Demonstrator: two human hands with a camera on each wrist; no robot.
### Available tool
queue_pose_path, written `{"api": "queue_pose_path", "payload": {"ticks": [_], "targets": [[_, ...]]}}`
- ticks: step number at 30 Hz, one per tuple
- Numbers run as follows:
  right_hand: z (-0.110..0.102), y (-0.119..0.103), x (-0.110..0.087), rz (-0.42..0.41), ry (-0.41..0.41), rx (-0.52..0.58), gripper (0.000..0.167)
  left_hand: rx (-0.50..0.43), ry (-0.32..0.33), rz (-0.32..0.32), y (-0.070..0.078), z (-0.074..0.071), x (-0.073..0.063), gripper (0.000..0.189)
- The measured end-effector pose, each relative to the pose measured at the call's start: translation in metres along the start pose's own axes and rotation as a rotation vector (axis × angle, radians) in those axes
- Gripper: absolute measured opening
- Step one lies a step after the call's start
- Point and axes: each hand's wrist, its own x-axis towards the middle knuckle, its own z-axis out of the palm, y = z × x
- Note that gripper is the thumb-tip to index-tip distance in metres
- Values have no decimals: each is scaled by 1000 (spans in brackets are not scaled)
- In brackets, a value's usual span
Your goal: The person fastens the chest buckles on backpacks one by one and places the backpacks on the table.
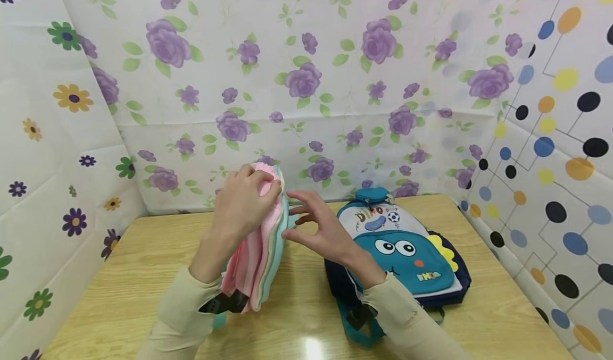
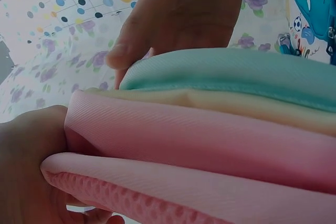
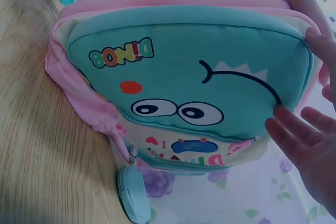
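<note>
A pink and mint child's backpack (image 1: 268, 243) stands edge-on on the table, left of centre in the head view. My left hand (image 1: 244, 200) grips its far end, with the fingers curled over the pink edge. In the right wrist view, the mint front pocket (image 3: 236, 51) shows printed cartoon eyes and a toothed smile. My right hand (image 1: 323, 229) is at the mint side, thumb and fingers spread and fingertips right at the pocket's edge. A small mint pouch (image 3: 134, 195) hangs from the backpack. Pink padded layers (image 2: 199, 135) fill much of the left wrist view.
A teal and navy dinosaur backpack (image 1: 407, 264) lies face up on the right side of the wooden table (image 1: 158, 264), partly behind my right forearm. Purple-flowered cloth (image 1: 306, 110) hangs behind the table, with a dotted sheet (image 1: 555, 179) at right and a flowered sheet at left.
</note>
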Motion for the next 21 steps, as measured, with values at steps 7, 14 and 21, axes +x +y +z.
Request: {"api": "queue_pose_path", "payload": {"ticks": [7,14,21], "targets": [[-4,-3,-2,43,1,-21,69,-28,-16,18,7,4,3,47],[-7,-5,-4,107,-11,-37,69,-75,-59,48,12,5,4,52],[-12,-2,-8,128,-1,-46,67,-127,-80,129,8,5,5,49]]}}
